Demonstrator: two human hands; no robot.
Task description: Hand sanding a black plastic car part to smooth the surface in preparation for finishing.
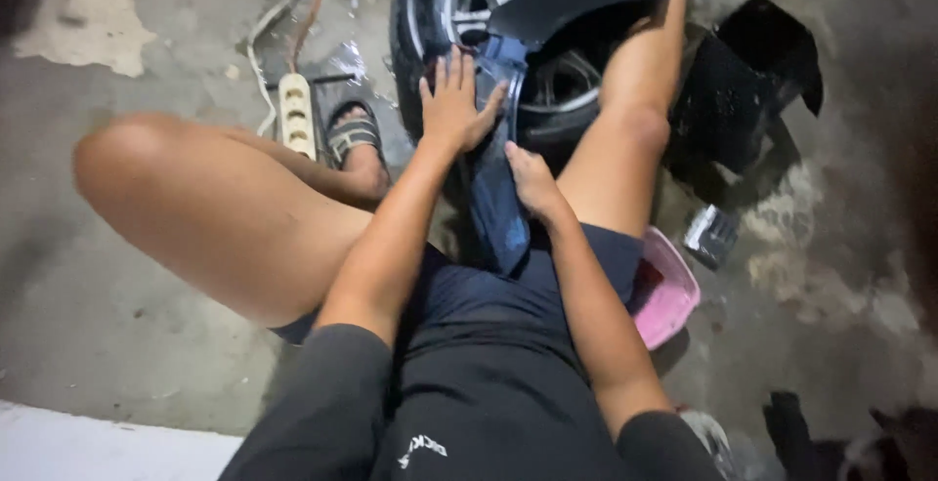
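Dark sleeves and shorts fill the bottom centre, and from them both forearms run up to a blue panel [496, 183] standing on edge between the knees. Left hand [453, 100] lies flat on the panel's upper end, fingers spread, pressing and not gripping. Right hand [532, 180] sits lower, at mid-frame, fingers curled round the panel's right edge.

As I judge it, the work goes best with the flat hand steadying the top while the lower hand carries the weight, and with the thin plastic kept from twisting.

Just behind the panel, top centre, a wheel [518, 41] stands under a black fender [576, 2], so there is little room upward. A black cover [752, 90] crowds the upper right; a pink stool [669, 295] sits at the right thigh. At upper left a power strip [295, 115] and its cables lie beside the sandalled foot [357, 144]. Bare concrete [117, 295] at lower left gives the most open room.
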